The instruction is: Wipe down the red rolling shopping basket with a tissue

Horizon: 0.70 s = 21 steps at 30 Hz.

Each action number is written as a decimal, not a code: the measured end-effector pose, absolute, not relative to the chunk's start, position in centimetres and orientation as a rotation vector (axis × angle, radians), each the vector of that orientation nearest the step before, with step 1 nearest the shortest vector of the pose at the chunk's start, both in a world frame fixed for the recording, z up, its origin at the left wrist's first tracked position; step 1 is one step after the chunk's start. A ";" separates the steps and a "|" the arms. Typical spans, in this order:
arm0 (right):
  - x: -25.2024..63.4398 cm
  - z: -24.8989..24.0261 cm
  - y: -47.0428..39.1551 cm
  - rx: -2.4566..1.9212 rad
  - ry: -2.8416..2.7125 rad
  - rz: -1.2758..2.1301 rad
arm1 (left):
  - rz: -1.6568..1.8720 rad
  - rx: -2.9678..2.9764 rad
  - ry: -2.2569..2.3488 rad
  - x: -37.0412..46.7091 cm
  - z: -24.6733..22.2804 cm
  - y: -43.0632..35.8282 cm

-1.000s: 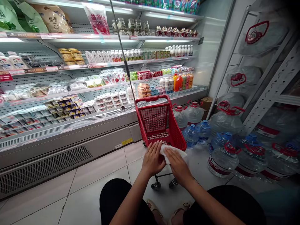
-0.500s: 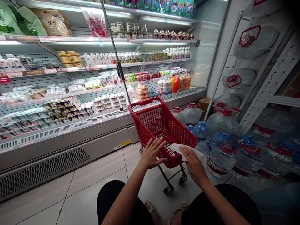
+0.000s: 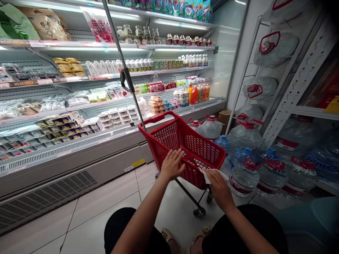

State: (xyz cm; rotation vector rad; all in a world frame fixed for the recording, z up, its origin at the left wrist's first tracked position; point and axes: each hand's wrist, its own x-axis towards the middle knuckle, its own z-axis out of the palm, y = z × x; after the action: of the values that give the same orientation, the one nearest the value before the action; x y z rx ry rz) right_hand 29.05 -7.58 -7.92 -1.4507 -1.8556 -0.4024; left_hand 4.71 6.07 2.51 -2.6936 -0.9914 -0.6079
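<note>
A red plastic shopping cart (image 3: 203, 141) with a basket-like body and dark metal legs stands in front of me. My left hand (image 3: 172, 165) lies at the left end of its near rim, fingers stretched out and slightly spread; whether it bears on the rim is hard to tell. At the near right corner of the basket, my right hand (image 3: 219, 187) presses a white cloth or wipe (image 3: 206, 177) against the rim. The fingers partly cover the cloth. A tall thin pole with a black clip (image 3: 127, 80) rises from the cart's handle side.
Behind the cart runs a refrigerated display case (image 3: 106, 158) stocked with dairy cups, bottles and pouches. Large water bottles (image 3: 243, 178) crowd the floor on the right, beside a white metal rack (image 3: 293, 95). A bluish plastic object (image 3: 312, 218) is at lower right.
The cart has turned a little, its near side now facing me more broadly and its front wheel shifted right. Both hands stay at the near rim, the white cloth still under the right one.
</note>
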 end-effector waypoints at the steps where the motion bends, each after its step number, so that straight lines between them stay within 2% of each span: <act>1: 29.9 -8.2 -7.4 -1.441 -1.848 -0.409 | -0.617 -2.654 -1.042 3.9 3.1 7.2; 5: 32.6 -8.5 -6.6 -1.439 -1.838 -0.386 | -0.648 -2.586 -1.093 2.6 4.1 9.5; 10: 33.4 -8.2 -5.5 -1.609 -1.640 -0.350 | -0.701 -2.570 -1.182 5.5 2.9 7.6; 16: 27.8 -5.5 -2.3 -1.636 -1.721 -0.462 | -0.750 -2.613 -1.127 8.2 1.8 4.2; 21: 24.2 -3.8 0.0 -1.505 -1.823 -0.450 | -0.644 -2.726 -0.926 7.3 3.1 2.9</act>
State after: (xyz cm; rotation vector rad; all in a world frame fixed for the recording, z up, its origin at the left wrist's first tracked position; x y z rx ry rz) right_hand 24.22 0.03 -3.83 -1.5052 -1.8234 -0.4496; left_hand 7.26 2.90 3.07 -2.7258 -0.9258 -0.6444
